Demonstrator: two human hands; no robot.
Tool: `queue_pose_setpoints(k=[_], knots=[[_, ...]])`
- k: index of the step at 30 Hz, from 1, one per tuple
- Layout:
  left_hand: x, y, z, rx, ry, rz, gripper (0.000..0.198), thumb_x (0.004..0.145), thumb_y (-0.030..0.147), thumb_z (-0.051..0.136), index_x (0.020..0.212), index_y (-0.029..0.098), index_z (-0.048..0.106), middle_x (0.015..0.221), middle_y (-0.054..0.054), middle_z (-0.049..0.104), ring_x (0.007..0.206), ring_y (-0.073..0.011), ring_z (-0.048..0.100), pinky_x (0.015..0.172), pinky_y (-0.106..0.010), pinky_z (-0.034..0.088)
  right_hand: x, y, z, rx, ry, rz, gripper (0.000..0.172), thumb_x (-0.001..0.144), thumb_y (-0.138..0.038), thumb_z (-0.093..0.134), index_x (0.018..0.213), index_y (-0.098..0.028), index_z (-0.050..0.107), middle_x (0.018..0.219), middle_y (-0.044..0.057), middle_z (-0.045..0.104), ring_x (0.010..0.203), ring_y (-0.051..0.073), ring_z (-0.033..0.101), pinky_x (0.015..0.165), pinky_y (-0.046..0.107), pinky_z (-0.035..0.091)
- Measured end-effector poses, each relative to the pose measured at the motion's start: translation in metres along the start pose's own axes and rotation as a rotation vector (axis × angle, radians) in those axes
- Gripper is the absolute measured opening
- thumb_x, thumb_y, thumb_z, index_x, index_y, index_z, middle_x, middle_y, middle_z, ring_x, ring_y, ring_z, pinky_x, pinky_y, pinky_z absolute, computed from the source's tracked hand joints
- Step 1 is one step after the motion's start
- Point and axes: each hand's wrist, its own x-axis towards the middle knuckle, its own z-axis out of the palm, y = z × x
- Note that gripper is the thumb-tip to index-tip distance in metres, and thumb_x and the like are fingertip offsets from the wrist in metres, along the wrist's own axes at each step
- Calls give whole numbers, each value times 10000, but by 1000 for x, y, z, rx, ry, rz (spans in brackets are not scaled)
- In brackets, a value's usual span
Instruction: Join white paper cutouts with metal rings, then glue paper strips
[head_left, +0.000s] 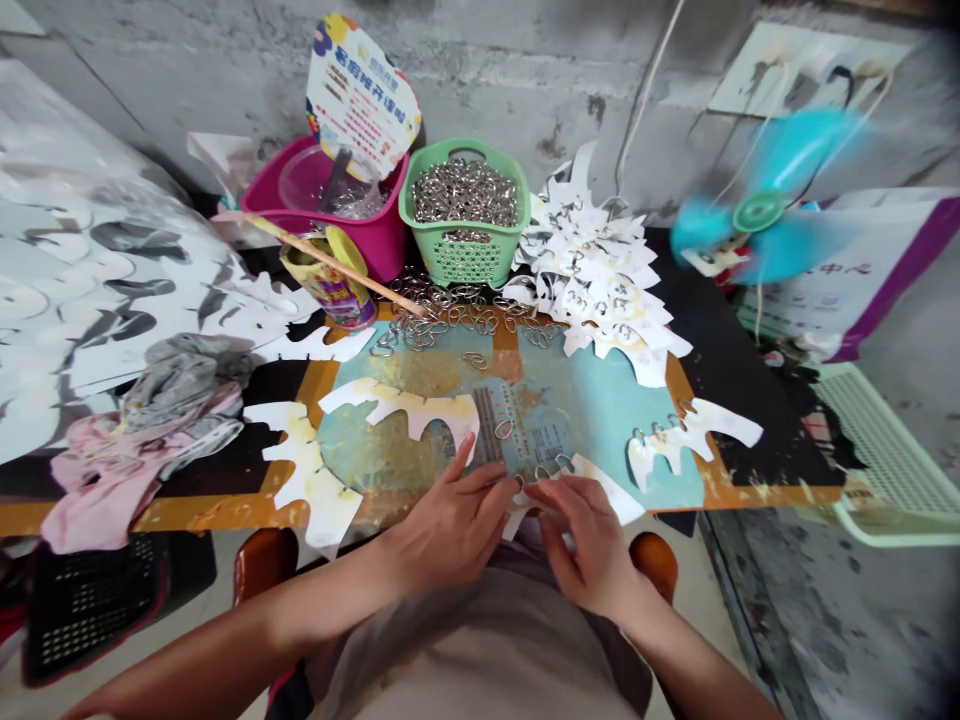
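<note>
At the table's front edge a white scalloped paper cut-out (pixel 611 490) with several metal rings along its edge lies under both hands. My left hand (pixel 461 515) has its fingertips together on the cut-out, by a small metal ring (pixel 519 483). From the other side my right hand (pixel 589 535) grips the same piece, fingertips meeting the left ones; part of the piece is hidden. Just beyond lies a loose ring (pixel 503 429). Yellow-stained cut-outs lie left of my hands, one nearer (pixel 405 405) and one farther off (pixel 311 470). Another cut-out with rings (pixel 686 435) is on the right.
A green basket of metal rings (pixel 469 260) stands at the back beside a magenta bin (pixel 375 235). Before them are a can (pixel 337 290) with a stick (pixel 337 265) across it and loose rings (pixel 450 315). Right are piled cut-outs (pixel 600 270) and a spinning fan (pixel 757 210); cloths (pixel 150 430) lie left.
</note>
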Motion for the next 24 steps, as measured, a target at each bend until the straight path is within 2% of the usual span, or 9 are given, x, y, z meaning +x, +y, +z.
queue_pose_setpoints(k=[2, 7, 14, 19, 24], knots=[[1, 1, 0, 20, 16, -2, 262, 901, 92, 474, 1157, 119, 526, 1022, -111, 723, 1113, -226, 651, 1224, -579, 123, -2, 0, 4, -53, -12, -11, 599, 880, -66, 532, 1437, -218, 373, 1130, 114, 673, 1039, 285, 580, 866, 473, 514], [1, 3, 3, 80, 35, -45, 225, 929, 120, 479, 1143, 148, 543, 970, -70, 751, 1119, -222, 654, 1229, -571, 29, -3, 2, 9, -64, -12, 49, 575, 889, -71, 535, 1420, -213, 365, 1088, 106, 676, 964, 281, 577, 830, 459, 510], [-2, 4, 8, 106, 77, -63, 148, 922, 112, 540, 1024, 182, 620, 818, -8, 742, 1120, -204, 647, 1236, -540, 7, -1, 2, 16, -96, 13, 38, 549, 892, -80, 516, 1404, -213, 370, 1002, 89, 688, 884, 283, 578, 794, 463, 497], [-5, 2, 9, 88, 50, -63, 160, 929, 110, 528, 989, 203, 643, 840, -4, 733, 1127, -202, 634, 1232, -575, 2, -4, 4, 20, -118, 28, 36, 460, 892, -98, 520, 1331, -195, 427, 954, 86, 681, 862, 270, 577, 793, 454, 488], [-4, 0, 10, 79, -7, -51, 181, 956, 110, 486, 967, 202, 642, 834, -8, 709, 1119, -199, 629, 1232, -597, 29, 1, 0, 17, -117, 8, 123, 364, 897, -130, 548, 1244, -218, 487, 920, 66, 682, 881, 267, 575, 783, 423, 465]])
